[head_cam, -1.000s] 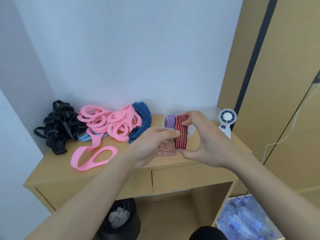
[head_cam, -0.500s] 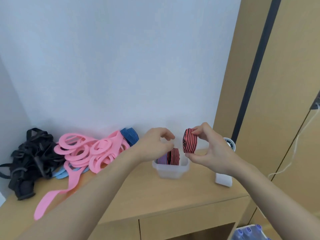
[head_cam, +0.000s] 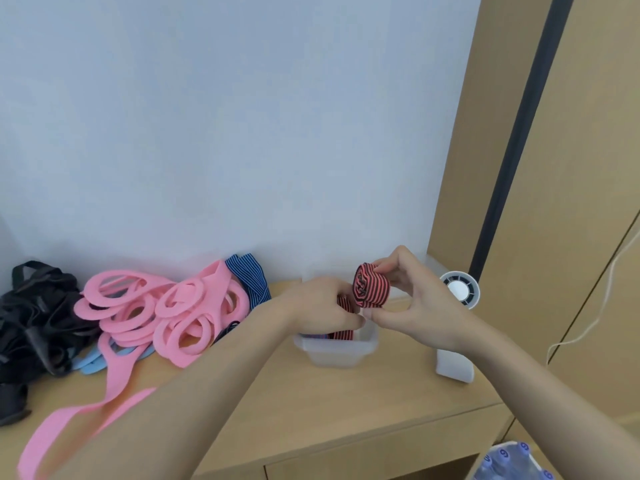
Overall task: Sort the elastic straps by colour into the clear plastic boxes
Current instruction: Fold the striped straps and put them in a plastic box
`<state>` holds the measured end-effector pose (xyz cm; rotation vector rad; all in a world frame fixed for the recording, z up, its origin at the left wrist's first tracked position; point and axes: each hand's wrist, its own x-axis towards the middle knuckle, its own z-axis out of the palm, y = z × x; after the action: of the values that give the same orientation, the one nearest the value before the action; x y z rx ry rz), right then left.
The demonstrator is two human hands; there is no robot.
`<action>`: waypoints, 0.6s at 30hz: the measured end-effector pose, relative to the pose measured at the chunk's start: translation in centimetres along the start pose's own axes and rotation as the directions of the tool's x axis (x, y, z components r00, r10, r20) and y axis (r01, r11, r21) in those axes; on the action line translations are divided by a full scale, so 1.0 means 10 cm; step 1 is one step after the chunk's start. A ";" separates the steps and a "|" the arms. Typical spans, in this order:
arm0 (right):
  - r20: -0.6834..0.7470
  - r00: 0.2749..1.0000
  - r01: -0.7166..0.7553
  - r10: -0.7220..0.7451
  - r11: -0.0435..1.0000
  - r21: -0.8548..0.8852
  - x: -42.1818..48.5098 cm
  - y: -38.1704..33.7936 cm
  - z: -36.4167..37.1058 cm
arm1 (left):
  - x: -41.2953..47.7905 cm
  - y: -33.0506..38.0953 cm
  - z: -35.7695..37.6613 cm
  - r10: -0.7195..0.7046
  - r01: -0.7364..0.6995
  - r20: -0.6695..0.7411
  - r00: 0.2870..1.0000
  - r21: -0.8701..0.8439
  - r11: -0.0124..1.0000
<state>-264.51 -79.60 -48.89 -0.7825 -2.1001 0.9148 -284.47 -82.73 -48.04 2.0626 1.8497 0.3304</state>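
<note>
A rolled red-and-black striped strap [head_cam: 372,289] is pinched between the thumb and fingers of the right hand [head_cam: 422,306] and held just above the clear plastic box [head_cam: 334,351], which is set on the wooden surface [head_cam: 346,410]. The left hand [head_cam: 318,308] is curled over the box, where 1 more red-and-black roll [head_cam: 345,304] is stood, but whether anything is gripped by it cannot be told. Pink straps [head_cam: 166,306], black straps [head_cam: 34,317] and light blue straps [head_cam: 93,362] are heaped on the surface well left of the box, and a small white fan [head_cam: 457,296] is stood near its right side.

Home room: wooden desk [head_cam: 346,403], wardrobe [head_cam: 571,168]
</note>
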 end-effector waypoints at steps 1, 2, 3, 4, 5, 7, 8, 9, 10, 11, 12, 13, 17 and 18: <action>-0.001 1.000 -0.002 0.002 1.000 0.006 0.01 0.01 0.01 | 0.00 0.01 0.01 -0.010 0.010 0.002 1.000 0.003 1.000; 0.002 1.000 -0.004 0.004 1.000 0.007 0.01 0.01 0.02 | 0.00 0.01 0.01 -0.019 0.018 0.002 1.000 0.012 1.000; 0.009 1.000 -0.007 0.007 1.000 0.000 0.01 0.01 0.03 | 0.00 0.01 0.02 -0.027 0.027 0.001 1.000 0.024 0.999; 0.020 1.000 -0.009 0.010 1.000 -0.010 0.01 0.02 0.03 | 0.00 0.01 0.03 -0.033 0.033 -0.002 0.999 0.038 0.999; 0.029 0.999 -0.014 0.015 1.000 -0.021 0.00 0.03 0.04 | 0.01 0.01 0.04 -0.042 0.042 -0.005 0.999 0.048 0.998; 0.045 0.999 -0.025 0.027 0.999 -0.043 -0.01 0.03 0.05 | 0.01 0.01 0.04 -0.063 0.064 -0.017 0.998 0.056 0.996; 0.052 0.998 -0.026 0.030 0.998 -0.062 -0.01 0.03 0.05 | 0.01 0.01 0.04 -0.070 0.071 -0.026 0.997 0.059 0.996; 0.059 0.998 -0.024 0.030 0.996 -0.090 0.00 0.01 0.05 | 0.01 0.01 0.04 -0.073 0.075 -0.032 0.997 0.059 0.995; 0.069 0.997 -0.019 0.028 0.992 -0.128 0.01 0.00 0.06 | 0.01 0.01 0.04 -0.070 0.072 -0.036 0.997 0.058 0.996; 0.084 0.996 -0.012 0.027 0.985 -0.171 0.03 -0.01 0.06 | 0.00 0.01 0.04 -0.065 0.067 -0.036 0.997 0.054 0.996; 0.100 0.994 -0.010 0.032 0.977 -0.211 0.04 -0.03 0.06 | 0.00 0.02 0.04 -0.059 0.061 -0.034 0.998 0.052 0.997; 0.116 0.992 -0.012 0.041 0.971 -0.241 0.06 -0.04 0.05 | 0.00 0.01 0.04 -0.055 0.057 -0.034 0.998 0.048 0.997; 0.186 0.978 -0.026 0.089 0.949 -0.316 0.15 -0.10 0.01 | -0.03 -0.04 0.02 -0.026 0.026 -0.012 1.000 -0.017 1.000; 0.213 0.972 -0.024 0.100 0.942 -0.335 0.17 -0.12 0.00 | -0.05 -0.05 0.02 -0.007 0.007 -0.010 1.000 -0.036 0.999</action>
<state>-265.77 -79.03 -47.31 -0.9562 -2.4849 0.7188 -284.92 -83.15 -48.37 2.0340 1.8428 0.3700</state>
